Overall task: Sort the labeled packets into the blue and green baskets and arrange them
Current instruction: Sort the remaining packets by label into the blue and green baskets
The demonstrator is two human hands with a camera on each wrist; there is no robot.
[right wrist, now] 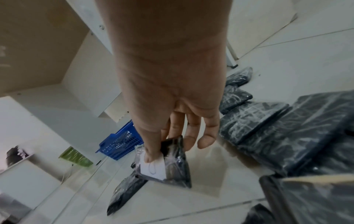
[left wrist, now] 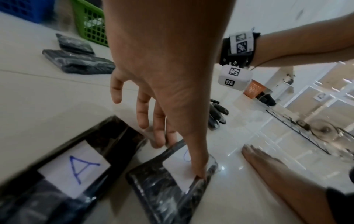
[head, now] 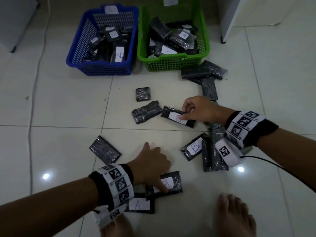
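A blue basket [head: 102, 65] and a green basket [head: 172, 64] stand side by side at the far end of the tiled floor, both holding several black wrapped packets. My right hand [head: 183, 113] pinches a packet labelled B [head: 166, 113] by its near end, thumb on the white label. In the right wrist view that hand [right wrist: 168, 151] holds the packet [right wrist: 172, 171] tilted up off the floor. My left hand [head: 164, 175] grips another labelled packet [head: 174, 182] near my feet; the thumb hides its letter. The left wrist view shows my left hand [left wrist: 180, 159] with its thumb on that packet [left wrist: 162, 189] and fingers at the far edge. A packet marked A [head: 139, 205] [left wrist: 74, 168] lies beside it.
Loose packets lie face down mid-floor [head: 147, 112] [head: 142, 94] [head: 105, 149]. A heap with a B packet [head: 195, 147] sits under my right wrist, and another heap [head: 205, 72] lies by the green basket. My bare feet [head: 236, 216] are at the bottom. White furniture stands in both far corners.
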